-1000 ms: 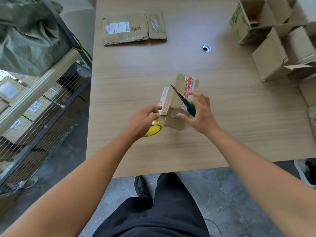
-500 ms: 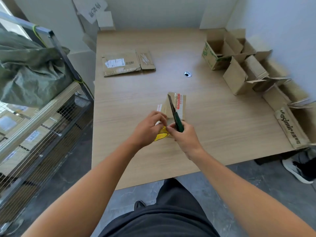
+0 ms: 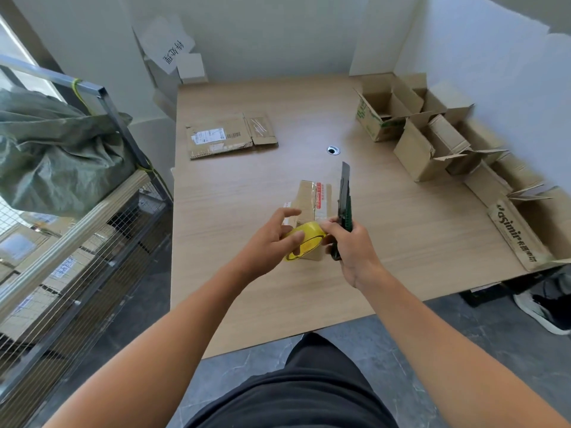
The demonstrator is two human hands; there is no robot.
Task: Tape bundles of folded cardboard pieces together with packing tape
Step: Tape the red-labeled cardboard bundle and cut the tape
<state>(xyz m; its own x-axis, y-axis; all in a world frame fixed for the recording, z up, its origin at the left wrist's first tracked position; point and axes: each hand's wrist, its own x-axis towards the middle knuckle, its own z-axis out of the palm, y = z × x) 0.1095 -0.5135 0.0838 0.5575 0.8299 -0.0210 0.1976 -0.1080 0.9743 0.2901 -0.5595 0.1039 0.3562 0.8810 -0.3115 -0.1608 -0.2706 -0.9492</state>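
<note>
I am holding the yellow tape roll (image 3: 306, 239) in my left hand (image 3: 268, 242), my fingers curling loosely around its near side and my thumb lifting free above it. My right hand (image 3: 353, 247) is gripping the green utility knife (image 3: 344, 199), which is pointing up and away from me, while that hand's fingertips (image 3: 325, 226) are touching the roll's far edge. The roll is hanging just over the near end of the folded cardboard bundle (image 3: 310, 197), which is lying on the desk (image 3: 247, 288) with clear tape and a red-printed strip across its top. A flattened box (image 3: 230, 135) is lying farther back on the left, well apart from the bundle. Open boxes (image 3: 414, 131) are crowding the desk's right side along the wall. A green sack (image 3: 55, 152) is sitting on the wire rack to my left.
</note>
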